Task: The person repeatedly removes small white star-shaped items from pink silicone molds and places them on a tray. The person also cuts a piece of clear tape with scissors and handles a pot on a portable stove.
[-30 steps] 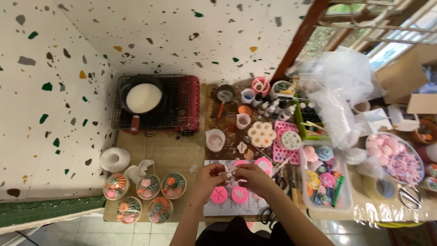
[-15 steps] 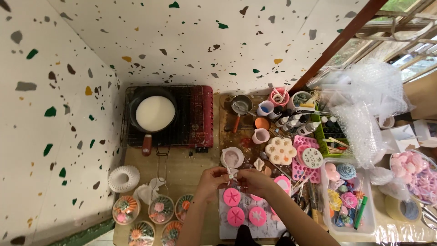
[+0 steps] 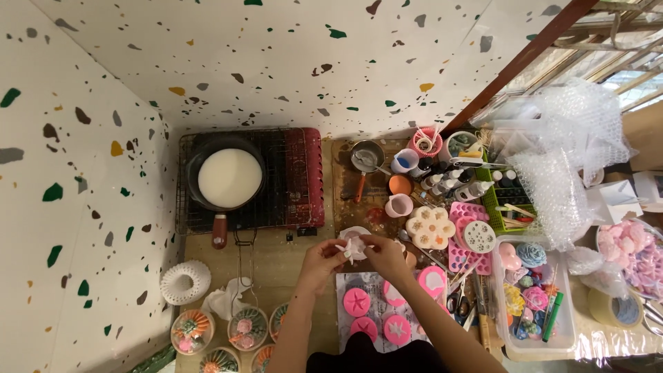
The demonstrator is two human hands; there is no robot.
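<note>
both hands meeting over the middle of the wooden worktop [image 3: 276, 266], just in front of a small white cup [image 3: 354, 237]. left hand [image 3: 323, 259] and right hand [image 3: 382, 254] each pinched shut on a small white star-shaped piece [image 3: 350, 250], fingertips curled tight around its edges. looks pale, matte and waxy, points sticking out between the fingers; too small to tell more.

just below the hands, round pink molds [image 3: 358, 302] with star shapes pressed in, rubbery looking, sitting on a sheet of printed paper [image 3: 345, 287]. to the right, a cream flower-shaped mold [image 3: 429, 227] and a pink tray mold [image 3: 467, 211]. clear plastic box [image 3: 568, 324] packed with colourful little shapes, crinkly bubble wrap [image 3: 552, 186] behind it. back left, a black pan of smooth white liquid [image 3: 230, 178] on a wire rack [image 3: 283, 176] over a red stove. white ribbed ring [image 3: 185, 282] near the left edge, round colourful flower pieces [image 3: 190, 331] in front of it. terrazzo-speckled walls all round.
</note>
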